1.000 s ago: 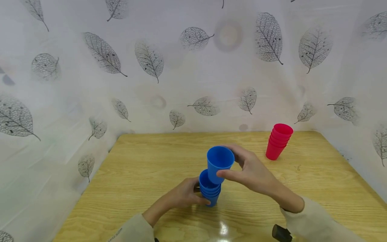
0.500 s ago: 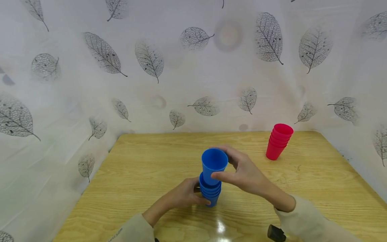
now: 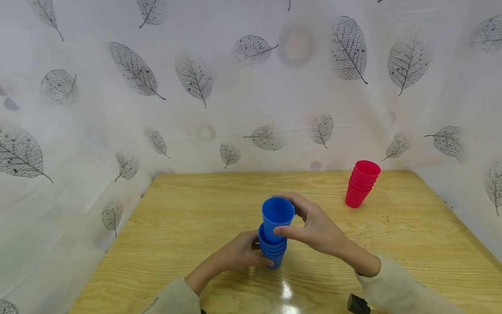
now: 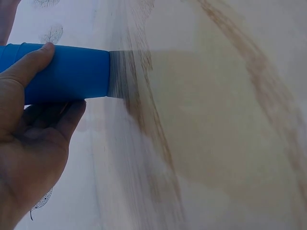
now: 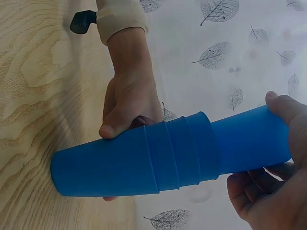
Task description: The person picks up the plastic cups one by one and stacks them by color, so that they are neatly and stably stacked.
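A stack of nested blue cups (image 3: 273, 252) stands on the wooden table, and my left hand (image 3: 243, 251) grips its lower part, thumb in front. Above it, my right hand (image 3: 313, 224) holds one more blue cup (image 3: 278, 213) between thumb and fingers. In the right wrist view the base of that upper cup (image 5: 252, 141) sits inside the mouth of the stack, with much of its wall still showing. The left wrist view shows the left thumb and fingers around the bottom cup (image 4: 79, 72), whose base is at the tabletop.
A stack of nested red cups (image 3: 361, 184) stands at the back right of the wooden table (image 3: 196, 205). A pale curtain with leaf prints (image 3: 227, 96) hangs behind the table and along both sides.
My right hand has moved left and slightly down, bringing the upper blue cup from beside and above the stack into its mouth. The left hand and the stack have stayed in place.
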### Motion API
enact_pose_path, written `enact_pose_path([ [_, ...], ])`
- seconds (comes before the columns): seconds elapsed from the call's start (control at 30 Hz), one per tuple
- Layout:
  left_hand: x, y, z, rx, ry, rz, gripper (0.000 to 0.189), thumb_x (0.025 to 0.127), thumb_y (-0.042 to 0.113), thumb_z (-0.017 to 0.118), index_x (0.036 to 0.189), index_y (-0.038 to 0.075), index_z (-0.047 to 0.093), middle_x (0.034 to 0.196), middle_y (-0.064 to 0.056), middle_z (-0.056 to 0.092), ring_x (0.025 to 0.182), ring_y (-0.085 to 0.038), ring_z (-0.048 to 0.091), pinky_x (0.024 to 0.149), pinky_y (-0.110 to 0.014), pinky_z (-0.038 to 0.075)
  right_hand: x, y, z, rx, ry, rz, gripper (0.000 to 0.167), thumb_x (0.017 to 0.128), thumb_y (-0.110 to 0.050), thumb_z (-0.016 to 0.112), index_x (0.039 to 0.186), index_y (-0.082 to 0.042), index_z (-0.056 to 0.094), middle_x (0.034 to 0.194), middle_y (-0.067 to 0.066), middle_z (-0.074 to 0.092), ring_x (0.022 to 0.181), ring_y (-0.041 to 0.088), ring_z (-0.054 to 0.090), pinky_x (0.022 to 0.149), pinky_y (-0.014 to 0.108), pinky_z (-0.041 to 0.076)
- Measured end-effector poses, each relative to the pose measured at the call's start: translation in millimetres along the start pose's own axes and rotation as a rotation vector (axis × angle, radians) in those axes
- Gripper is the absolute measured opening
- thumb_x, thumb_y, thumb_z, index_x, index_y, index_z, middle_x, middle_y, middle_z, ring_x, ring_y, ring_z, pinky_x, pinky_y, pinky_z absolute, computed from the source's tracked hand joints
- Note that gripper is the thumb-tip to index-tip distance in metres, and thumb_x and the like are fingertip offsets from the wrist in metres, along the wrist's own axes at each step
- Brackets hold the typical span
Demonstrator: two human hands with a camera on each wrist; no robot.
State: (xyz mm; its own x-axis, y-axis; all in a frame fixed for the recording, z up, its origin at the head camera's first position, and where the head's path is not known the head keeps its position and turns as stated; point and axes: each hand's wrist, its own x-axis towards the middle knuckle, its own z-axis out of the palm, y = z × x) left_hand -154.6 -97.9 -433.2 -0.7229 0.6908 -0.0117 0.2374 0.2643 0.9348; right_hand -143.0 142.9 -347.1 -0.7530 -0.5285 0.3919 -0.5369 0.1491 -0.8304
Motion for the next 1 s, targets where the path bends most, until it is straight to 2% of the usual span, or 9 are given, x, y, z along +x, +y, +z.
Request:
enact_pose_path([
  [0.23,-1.4,0.0,2.6,-0.008,0.019,-0.001,0.064,0.088,0.004,0.082,0.144,0.008,0.053,0.137,-0.006,0.063,0.127,-0.016,0.061,0.106,-0.026,0.048,-3.4,1.7,0.2,0.002,-0.008,0.032,0.062,0.093,-0.014,0.079,0.148,-0.006,0.05,0.141,0.01,0.06,0.126,0.03,0.061,0.106,0.031,0.05],
  [0.67,-4.1,0.6,8.1,0.006,0.065,0.016,0.065,0.087,0.007,0.084,0.144,0.007,0.054,0.136,-0.006,0.064,0.126,-0.017,0.061,0.105,-0.024,0.048,-7.2,5.2,-0.5,-0.003,-0.009,0.042,0.062,0.093,-0.015,0.079,0.148,-0.008,0.051,0.138,0.007,0.062,0.123,0.027,0.062,0.104,0.034,0.051],
  [1.0,-4.5,0.0,8.6,0.008,0.069,0.013,0.067,0.087,0.008,0.084,0.146,0.009,0.053,0.137,-0.005,0.063,0.127,-0.018,0.06,0.106,-0.025,0.047,-10.3,7.8,-1.0,-0.031,-0.008,0.051,0.063,0.092,-0.017,0.08,0.148,-0.009,0.051,0.139,0.007,0.062,0.119,0.026,0.063,0.099,0.037,0.054],
])
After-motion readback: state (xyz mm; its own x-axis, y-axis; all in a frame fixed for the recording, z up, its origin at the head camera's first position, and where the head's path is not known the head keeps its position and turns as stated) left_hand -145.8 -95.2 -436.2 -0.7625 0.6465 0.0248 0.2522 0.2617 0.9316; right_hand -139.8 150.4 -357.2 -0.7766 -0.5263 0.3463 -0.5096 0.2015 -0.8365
